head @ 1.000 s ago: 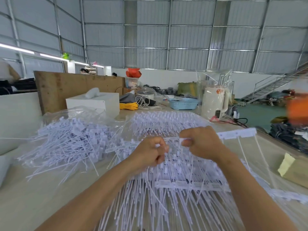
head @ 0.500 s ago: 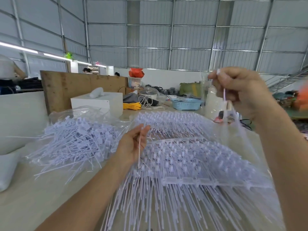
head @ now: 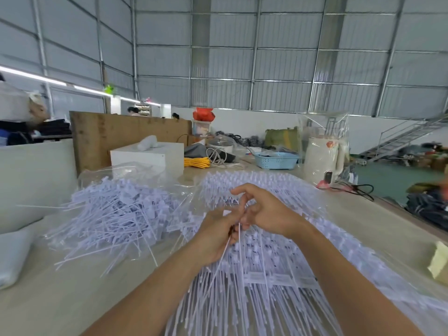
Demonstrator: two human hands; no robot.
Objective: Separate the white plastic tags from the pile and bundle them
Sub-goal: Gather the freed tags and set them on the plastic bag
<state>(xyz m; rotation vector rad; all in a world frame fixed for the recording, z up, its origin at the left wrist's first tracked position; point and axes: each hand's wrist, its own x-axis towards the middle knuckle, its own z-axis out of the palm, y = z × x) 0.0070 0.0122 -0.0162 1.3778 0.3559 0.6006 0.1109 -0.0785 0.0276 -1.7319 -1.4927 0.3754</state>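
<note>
Broadly, the counter (head: 60, 294) is carrying two heaps: loose white tags (head: 116, 214) lying left, and racked tags (head: 261, 275) running lengthwise toward the person, directly beneath both hands. The left hand (head: 215, 238) is pinching a few strands (head: 238, 235) upright; the right hand (head: 269, 209) is meeting it, fingers loosely curled, seemingly pinching those strands too.

Clutter we see at the back of the table

We find a white box (head: 155, 155) near a yellow cord coil (head: 196, 162), a blue basket (head: 276, 160) beside a white kettle (head: 323, 159), a brown board (head: 116, 134) behind, and a yellow sponge (head: 440, 263) at right.
</note>
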